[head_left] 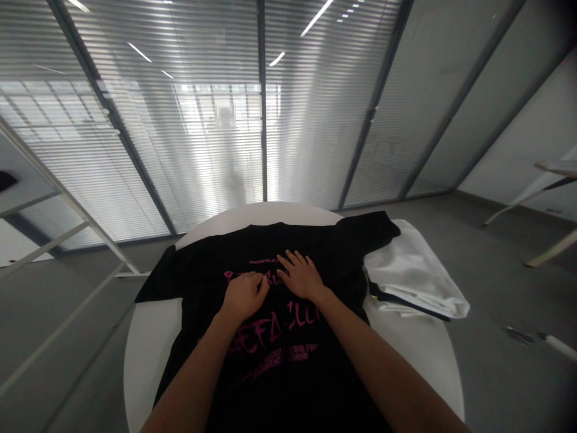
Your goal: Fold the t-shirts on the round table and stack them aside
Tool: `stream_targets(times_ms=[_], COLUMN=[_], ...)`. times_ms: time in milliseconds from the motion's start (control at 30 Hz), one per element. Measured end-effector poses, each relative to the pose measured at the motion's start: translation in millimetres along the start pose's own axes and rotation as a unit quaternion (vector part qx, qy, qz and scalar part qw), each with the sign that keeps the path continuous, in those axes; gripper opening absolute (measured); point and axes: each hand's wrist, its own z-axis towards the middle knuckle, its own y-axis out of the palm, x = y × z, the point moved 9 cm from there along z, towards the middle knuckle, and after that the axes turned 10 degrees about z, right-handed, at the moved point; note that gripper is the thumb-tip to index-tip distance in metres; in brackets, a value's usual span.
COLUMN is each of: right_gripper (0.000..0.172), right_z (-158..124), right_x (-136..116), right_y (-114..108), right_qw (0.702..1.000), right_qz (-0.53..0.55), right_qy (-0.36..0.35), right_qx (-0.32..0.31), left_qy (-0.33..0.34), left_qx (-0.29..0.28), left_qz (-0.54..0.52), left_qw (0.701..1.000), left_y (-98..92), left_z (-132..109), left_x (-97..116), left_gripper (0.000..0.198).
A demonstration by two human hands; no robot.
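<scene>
A black T-shirt (pixel 288 397) with pink lettering lies spread over a round white table (pixel 424 355), its sleeves out to both sides. My left hand (pixel 243 296) rests on the printed chest area, fingers curled together against the fabric with the thumb close to them; the fingertips are partly hidden. Just to the right, my right hand (pixel 303 278) lies flat on the same shirt, fingers spread and holding nothing. Both hands cover parts of the print.
Folded white cloth (pixel 415 270) with a dark edge sits on the table's right side, partly beneath the right sleeve. A white metal frame (pixel 85 219) stands at left. Glass partitions with blinds (pixel 311 132) rise behind. Table legs (pixel 552 246) and small items lie on the right.
</scene>
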Motion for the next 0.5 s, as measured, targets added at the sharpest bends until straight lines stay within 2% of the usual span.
stream_targets(times_ms=[133,200,267,333,400,500], right_gripper=[0.059,0.059,0.059,0.059,0.059,0.058], right_z=[1.7,1.8,1.2,0.5,0.0,0.0], right_x=[1.4,0.9,1.1,1.2,1.2,2.9], right_y=[-1.4,-0.9,-0.8,-1.5,-2.2,-3.5], right_qw=[1.0,1.0,1.0,1.0,1.0,1.0], right_qz=[-0.002,0.001,0.004,0.006,0.007,0.006], right_qy=[0.003,0.003,0.005,0.006,0.007,0.017], right_qx=[0.009,0.013,0.015,0.015,0.012,0.013], left_qy=[-0.049,-0.091,-0.147,-0.195,-0.213,-0.183], left_qx=[0.046,0.088,0.129,0.149,0.104,-0.018], left_qz=[0.003,0.022,0.042,0.062,0.078,0.1], left_qw=[0.998,0.992,0.98,0.967,0.968,0.978], left_y=[-10.0,-20.3,-29.6,-31.6,-17.8,17.4], left_z=[0.8,1.0,-0.5,-2.7,-2.0,-1.9], left_x=[-24.9,-50.9,-81.9,-106.7,-116.9,-103.3], left_gripper=[0.031,0.03,0.038,0.044,0.049,0.052])
